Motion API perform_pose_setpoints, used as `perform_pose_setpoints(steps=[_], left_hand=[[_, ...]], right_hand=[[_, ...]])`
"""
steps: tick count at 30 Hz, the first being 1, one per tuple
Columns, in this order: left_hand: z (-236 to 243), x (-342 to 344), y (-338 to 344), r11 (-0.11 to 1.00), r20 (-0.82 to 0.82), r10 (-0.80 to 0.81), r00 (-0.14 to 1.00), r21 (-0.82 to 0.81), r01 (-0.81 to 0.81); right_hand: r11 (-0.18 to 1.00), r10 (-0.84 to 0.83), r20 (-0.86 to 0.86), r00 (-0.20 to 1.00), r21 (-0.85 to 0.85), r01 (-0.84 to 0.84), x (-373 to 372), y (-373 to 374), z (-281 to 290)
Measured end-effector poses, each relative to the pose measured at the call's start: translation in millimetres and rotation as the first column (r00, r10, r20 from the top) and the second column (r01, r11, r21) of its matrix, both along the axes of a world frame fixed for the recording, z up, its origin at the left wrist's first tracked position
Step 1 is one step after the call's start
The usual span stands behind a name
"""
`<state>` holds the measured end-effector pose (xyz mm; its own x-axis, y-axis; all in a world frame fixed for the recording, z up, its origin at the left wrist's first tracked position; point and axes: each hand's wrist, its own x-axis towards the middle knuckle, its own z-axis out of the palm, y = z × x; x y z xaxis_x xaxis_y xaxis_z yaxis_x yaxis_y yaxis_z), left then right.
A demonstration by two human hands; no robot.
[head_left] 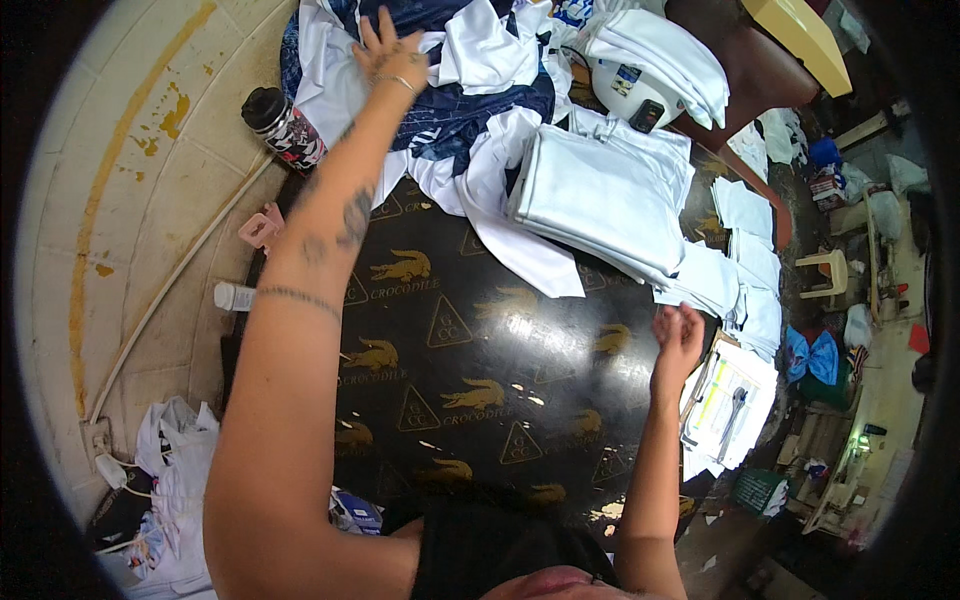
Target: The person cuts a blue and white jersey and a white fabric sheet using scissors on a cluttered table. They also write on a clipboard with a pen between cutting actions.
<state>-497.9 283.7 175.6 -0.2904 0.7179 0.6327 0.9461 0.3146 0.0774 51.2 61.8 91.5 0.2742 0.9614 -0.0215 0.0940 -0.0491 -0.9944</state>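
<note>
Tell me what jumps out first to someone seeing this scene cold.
The black table with gold emblems fills the middle. At its far edge the left hand lies on a heap of navy and white garments, with a stack of folded white shirts to its right. The right hand hovers, empty, near the table's right edge.

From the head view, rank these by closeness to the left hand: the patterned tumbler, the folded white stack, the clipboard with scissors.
Measured from the left hand, which rests on the navy and white garment pile:
1. Patterned tumbler, at the table's left edge.
2. Folded white stack, to the right, mid-table.
3. Clipboard with scissors, off the table's right edge, by the right hand.
</note>
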Motion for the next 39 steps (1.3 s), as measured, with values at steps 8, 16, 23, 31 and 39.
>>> perform_pose_setpoints(steps=[8, 16, 23, 31, 39], left_hand=[[38, 14, -222, 0.712, 0.229, -0.678, 0.698, 0.441, 0.547], [-50, 60, -623, 0.358, 0.62, 0.318, 0.717, -0.779, 0.515], [-101, 147, -726, 0.383, 0.857, 0.179, 0.483, -0.513, 0.768], [118, 84, -861, 0.865, 0.561, 0.477, 0.677, -0.435, -0.249], [271, 109, -664, 0.947, 0.759, -0.229, 0.61, 0.027, 0.321]], right_hand=[[0.849, 0.463, 0.292, 0.837, 0.124, -0.513, -90, -104, 67], [0.579, 0.488, 0.708, 0.511, 0.175, -0.796, -165, -149, 50], [-0.035, 0.747, 0.596, -0.295, -0.409, -0.912, -160, -309, -34], [0.02, 0.978, 0.184, -0.097, -0.548, -0.836, 62, -311, 171], [0.05, 0.947, 0.296, 0.126, 0.251, -0.967, 167, -280, 322]])
